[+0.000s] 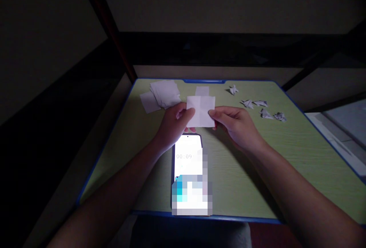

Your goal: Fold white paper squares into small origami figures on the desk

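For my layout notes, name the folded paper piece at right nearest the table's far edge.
The leftmost piece; the other four pieces all lie further right and farther from that edge.

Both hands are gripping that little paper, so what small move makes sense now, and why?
I'd probably fold the white sheet along its faint vertical crease, which runs near its middle; the left hand and right hand pinch its opposite sides, so those sides could be brought together.
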A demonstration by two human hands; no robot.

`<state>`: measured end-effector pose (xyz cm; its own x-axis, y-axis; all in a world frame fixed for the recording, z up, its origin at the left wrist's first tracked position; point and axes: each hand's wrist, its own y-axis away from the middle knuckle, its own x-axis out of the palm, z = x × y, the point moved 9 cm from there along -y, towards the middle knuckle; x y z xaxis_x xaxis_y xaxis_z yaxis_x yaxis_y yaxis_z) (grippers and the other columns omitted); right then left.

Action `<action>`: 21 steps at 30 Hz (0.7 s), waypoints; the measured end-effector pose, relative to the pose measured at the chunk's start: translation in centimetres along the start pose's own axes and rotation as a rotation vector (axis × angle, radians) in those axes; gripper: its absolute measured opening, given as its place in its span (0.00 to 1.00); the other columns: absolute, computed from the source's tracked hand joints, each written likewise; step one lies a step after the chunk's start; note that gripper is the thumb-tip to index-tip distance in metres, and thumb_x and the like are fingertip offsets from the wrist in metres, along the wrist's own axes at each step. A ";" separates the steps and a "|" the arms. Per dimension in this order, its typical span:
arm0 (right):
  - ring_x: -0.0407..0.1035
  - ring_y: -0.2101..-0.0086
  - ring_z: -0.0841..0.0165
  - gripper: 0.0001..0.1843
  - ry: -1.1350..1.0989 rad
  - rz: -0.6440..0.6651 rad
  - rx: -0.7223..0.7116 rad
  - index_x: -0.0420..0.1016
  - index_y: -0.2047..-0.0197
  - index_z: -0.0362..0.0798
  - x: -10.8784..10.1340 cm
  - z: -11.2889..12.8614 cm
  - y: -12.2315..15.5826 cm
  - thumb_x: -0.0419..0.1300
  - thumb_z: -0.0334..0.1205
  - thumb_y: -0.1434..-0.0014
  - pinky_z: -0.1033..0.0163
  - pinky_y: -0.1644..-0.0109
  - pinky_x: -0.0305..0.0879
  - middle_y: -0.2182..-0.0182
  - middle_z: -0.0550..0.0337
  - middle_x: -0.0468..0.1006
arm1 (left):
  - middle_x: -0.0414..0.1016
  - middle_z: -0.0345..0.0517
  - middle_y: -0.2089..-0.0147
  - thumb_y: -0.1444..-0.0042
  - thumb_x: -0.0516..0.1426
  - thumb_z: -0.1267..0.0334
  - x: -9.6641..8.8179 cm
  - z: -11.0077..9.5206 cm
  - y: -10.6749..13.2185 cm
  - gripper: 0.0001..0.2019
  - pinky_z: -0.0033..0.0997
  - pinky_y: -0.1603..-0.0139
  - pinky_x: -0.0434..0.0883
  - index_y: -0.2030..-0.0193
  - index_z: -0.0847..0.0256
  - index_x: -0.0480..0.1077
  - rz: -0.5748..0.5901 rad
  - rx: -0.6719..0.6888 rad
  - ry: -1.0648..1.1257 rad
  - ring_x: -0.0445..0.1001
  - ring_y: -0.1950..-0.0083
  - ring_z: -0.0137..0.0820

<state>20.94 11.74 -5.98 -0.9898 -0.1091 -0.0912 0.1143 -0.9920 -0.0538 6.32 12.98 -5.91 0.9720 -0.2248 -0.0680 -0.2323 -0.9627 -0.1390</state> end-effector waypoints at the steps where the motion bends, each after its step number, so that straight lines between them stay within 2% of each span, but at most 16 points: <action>1: 0.58 0.78 0.75 0.15 -0.007 -0.008 -0.004 0.73 0.79 0.46 -0.1 0.0 0.0 0.62 0.42 0.43 0.64 0.71 0.50 0.83 0.65 0.68 | 0.68 0.36 0.81 0.44 0.53 0.61 0.3 0.0 0.1 0.09 0.21 0.83 0.61 0.72 0.62 0.65 0.033 -0.014 -0.006 0.67 0.82 0.23; 3: 0.58 0.79 0.75 0.16 -0.009 -0.009 -0.008 0.73 0.80 0.46 0.0 0.1 0.0 0.62 0.42 0.43 0.64 0.71 0.50 0.83 0.65 0.68 | 0.69 0.37 0.82 0.44 0.52 0.62 0.5 0.0 0.2 0.08 0.21 0.82 0.61 0.71 0.63 0.66 0.056 -0.021 -0.028 0.68 0.83 0.23; 6: 0.58 0.79 0.76 0.17 -0.003 -0.003 -0.010 0.72 0.81 0.45 0.0 0.2 0.0 0.62 0.41 0.43 0.64 0.72 0.49 0.83 0.66 0.68 | 0.68 0.38 0.82 0.44 0.53 0.62 0.2 -0.1 0.3 0.09 0.21 0.83 0.60 0.73 0.63 0.66 0.030 -0.021 -0.031 0.68 0.83 0.22; 11: 0.58 0.79 0.76 0.16 -0.009 -0.037 -0.032 0.73 0.80 0.45 -0.3 0.2 -0.1 0.62 0.42 0.43 0.65 0.72 0.50 0.83 0.66 0.68 | 0.70 0.38 0.80 0.44 0.54 0.61 0.4 -0.1 0.2 0.09 0.21 0.82 0.61 0.72 0.64 0.66 0.049 -0.014 -0.009 0.68 0.83 0.21; 21: 0.59 0.79 0.75 0.13 0.036 -0.010 0.005 0.74 0.77 0.45 0.0 -0.1 -0.2 0.63 0.43 0.45 0.65 0.73 0.53 0.83 0.66 0.69 | 0.71 0.39 0.79 0.45 0.55 0.62 0.5 0.1 0.1 0.08 0.21 0.81 0.62 0.71 0.64 0.66 0.059 -0.003 -0.047 0.68 0.82 0.21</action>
<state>20.96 11.96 -6.05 -0.9873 -0.0965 -0.1261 0.1036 -0.9933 -0.0505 6.79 12.74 -6.02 0.9539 -0.2740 -0.1227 -0.2892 -0.9483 -0.1303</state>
